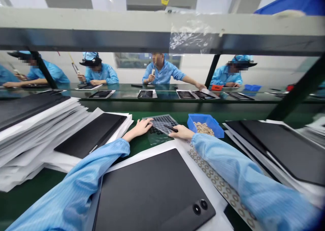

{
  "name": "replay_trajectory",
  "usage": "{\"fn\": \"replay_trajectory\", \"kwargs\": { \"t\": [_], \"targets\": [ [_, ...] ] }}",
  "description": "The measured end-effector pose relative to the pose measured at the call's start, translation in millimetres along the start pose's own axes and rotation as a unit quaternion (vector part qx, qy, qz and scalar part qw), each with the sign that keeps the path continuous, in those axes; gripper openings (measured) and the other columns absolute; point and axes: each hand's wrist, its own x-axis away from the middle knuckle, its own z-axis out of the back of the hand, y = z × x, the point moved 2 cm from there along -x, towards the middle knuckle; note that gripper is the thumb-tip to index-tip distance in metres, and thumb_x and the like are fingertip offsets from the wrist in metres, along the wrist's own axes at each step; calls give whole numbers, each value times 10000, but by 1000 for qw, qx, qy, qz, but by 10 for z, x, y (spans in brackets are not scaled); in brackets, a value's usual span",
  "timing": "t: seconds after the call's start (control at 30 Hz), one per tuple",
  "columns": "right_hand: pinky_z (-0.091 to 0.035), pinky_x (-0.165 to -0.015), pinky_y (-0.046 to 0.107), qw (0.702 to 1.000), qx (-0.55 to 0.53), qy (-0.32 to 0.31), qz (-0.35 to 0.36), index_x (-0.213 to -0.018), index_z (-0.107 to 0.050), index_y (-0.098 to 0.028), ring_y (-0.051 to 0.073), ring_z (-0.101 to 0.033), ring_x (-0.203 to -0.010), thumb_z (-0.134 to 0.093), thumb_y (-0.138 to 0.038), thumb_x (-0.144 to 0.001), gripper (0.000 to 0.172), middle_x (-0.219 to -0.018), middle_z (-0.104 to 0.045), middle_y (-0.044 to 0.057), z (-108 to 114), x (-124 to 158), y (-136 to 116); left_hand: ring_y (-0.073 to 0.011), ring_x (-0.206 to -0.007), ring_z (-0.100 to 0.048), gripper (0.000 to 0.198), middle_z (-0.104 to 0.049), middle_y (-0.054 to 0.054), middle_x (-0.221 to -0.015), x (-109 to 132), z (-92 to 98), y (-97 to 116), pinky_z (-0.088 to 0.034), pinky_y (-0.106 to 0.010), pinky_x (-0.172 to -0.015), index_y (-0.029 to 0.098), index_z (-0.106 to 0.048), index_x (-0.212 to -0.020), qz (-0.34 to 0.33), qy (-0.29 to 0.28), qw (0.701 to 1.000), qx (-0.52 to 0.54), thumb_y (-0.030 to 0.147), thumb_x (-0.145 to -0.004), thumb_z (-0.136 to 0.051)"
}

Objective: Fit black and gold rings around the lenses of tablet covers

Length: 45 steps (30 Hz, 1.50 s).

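Note:
My left hand [142, 127] reaches to the far side of the work, its fingertips closed on the left edge of a clear sheet of black ring stickers [166, 118]. My right hand [183, 132] grips a slim black tool that looks like tweezers [171, 128], its tip over that sheet. Part of the sheet has a glossy clear film. Nearer to me, between my forearms, a dark tablet [149, 187] lies back up on white paper, two camera rings at its lower right corner. Under my right forearm runs a strip of gold-coloured rings [218, 182].
A blue tray [215, 127] of small tan rings stands just beyond my right hand. Stacked dark tablets with white sheets rise at left [38, 132] and right [291, 146]. A shelf beam [114, 31] crosses overhead. Co-workers in blue sit across the bench behind a row of tablets.

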Motion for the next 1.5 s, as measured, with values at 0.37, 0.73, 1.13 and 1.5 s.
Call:
{"fn": "replay_trajectory", "kwargs": {
  "t": [0.37,0.73,1.13,1.5],
  "targets": [
    [-380,-401,196,961,-225,153,-55,-590,-625,-129,85,-475,-390,-378,-644,-841,625,-466,-525,17,581,972,52,-241,-993,-579,298,-621,-119,-1067,-72,321,-39,-422,-378,-924,101,-605,-1028,44,3,999,30,284,-849,-451],
    [-534,-667,279,935,-334,98,-76,-773,-550,-153,163,-656,-671,-557,-495,-821,346,-711,-594,13,337,2011,-5,-227,-1081,-536,366,-617,5,-1125,376,526,1287,-354,-285,-961,293,-647,-1024,-164,-261,945,109,519,-806,-460],
    [-334,-525,246,988,-87,76,-103,-706,-530,-179,131,-471,-573,-445,-440,-874,321,-622,-520,-13,167,2215,-8,-191,-712,-606,255,-647,-10,-843,538,434,1219,-410,-264,-626,246,-574,-922,-49,-250,967,12,450,-844,-442],
    [-364,-563,267,987,-114,53,-104,-659,-522,-184,172,-514,-629,-491,-455,-822,318,-649,-547,8,80,2077,-20,-153,-571,-511,324,-562,6,-646,623,380,1014,-330,-254,-526,199,-531,-718,32,-230,971,59,477,-843,-422]
  ]
}}
